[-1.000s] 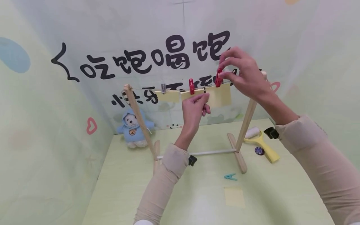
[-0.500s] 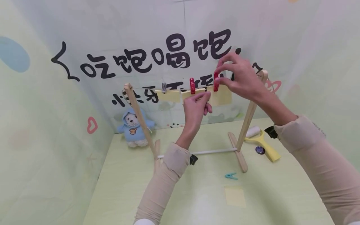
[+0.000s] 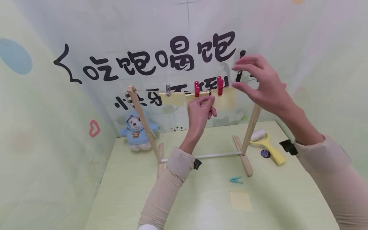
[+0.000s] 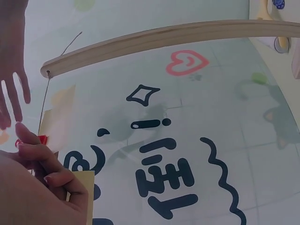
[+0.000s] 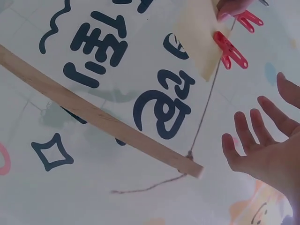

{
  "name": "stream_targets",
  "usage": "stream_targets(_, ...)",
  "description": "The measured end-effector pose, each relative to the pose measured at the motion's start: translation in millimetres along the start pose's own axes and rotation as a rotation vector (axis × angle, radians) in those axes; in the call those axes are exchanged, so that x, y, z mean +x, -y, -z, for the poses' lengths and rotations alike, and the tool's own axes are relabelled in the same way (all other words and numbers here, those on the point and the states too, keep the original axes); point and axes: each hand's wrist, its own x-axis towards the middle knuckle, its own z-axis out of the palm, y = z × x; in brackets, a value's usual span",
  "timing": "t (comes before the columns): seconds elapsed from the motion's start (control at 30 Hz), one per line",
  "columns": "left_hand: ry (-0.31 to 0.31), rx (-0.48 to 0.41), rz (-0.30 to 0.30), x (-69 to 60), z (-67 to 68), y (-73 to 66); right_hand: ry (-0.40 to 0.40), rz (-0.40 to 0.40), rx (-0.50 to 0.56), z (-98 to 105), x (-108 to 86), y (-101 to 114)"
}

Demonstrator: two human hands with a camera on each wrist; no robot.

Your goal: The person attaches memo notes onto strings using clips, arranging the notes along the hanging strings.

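Three pale yellow paper notes hang from a thin string on a wooden stand. My left hand (image 3: 199, 111) pinches the near corner of the right-hand note (image 3: 225, 98), where it meets the string. A red clothespin (image 3: 219, 86) clips that note; a second red clothespin (image 3: 196, 89) is on the middle note. On the left note (image 3: 172, 99) sits a grey clothespin (image 3: 168, 90). My right hand (image 3: 263, 84) is off to the right of the right clothespin, fingers spread and holding nothing, as the right wrist view also shows. My left fingers partly hide the middle note.
The stand's wooden posts (image 3: 253, 127) rise either side. On the table lie a teal clothespin (image 3: 236, 180), a loose yellow note (image 3: 240, 200), a yellow lint roller (image 3: 271, 148) and a dark round object (image 3: 265, 154). A plush toy (image 3: 136, 132) sits at the back left.
My right hand brought the red clothespin down onto the right-hand note and let go, then drew away to the right. My left hand has stayed almost still.
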Motion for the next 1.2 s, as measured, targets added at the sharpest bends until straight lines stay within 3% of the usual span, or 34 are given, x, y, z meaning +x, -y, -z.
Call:
stream_targets(0.1,0.004,0.003,0.002,-1.8,-0.3,3.0,-0.072,0.045,0.016,11.3,-24.7,4.5)
stream_targets(0.3,0.005,0.016,0.007,-7.3,2.6,14.7,-0.096,0.039,0.031,21.5,-89.2,-0.1)
stream_targets(0.53,-0.012,0.028,-0.018,-14.9,6.9,33.0,-0.049,-0.040,0.001,12.7,-165.6,-26.6)
stream_targets(0.7,-0.013,0.029,-0.029,-31.7,8.4,54.5,0.013,-0.121,0.020,6.0,-209.7,-36.9)
stream_targets(0.8,0.018,0.088,-0.004,-50.4,9.2,79.8,0.028,-0.148,0.039,-0.4,-227.5,-41.3)
stream_targets(0.87,0.050,0.161,0.029,-68.8,9.3,105.0,0.035,-0.160,0.052,-5.1,-237.1,-42.9)
stream_targets(1.07,0.206,0.493,0.143,-144.5,3.3,203.9,0.090,-0.207,0.052,-17.6,-257.0,-42.0)
stream_targets(1.13,0.271,0.579,0.170,-168.5,0.3,229.5,0.090,-0.211,0.055,-22.2,-262.0,-42.6)
stream_targets(1.2,0.315,0.623,0.173,-187.5,-2.4,245.7,0.089,-0.205,0.068,-26.8,-265.6,-44.0)
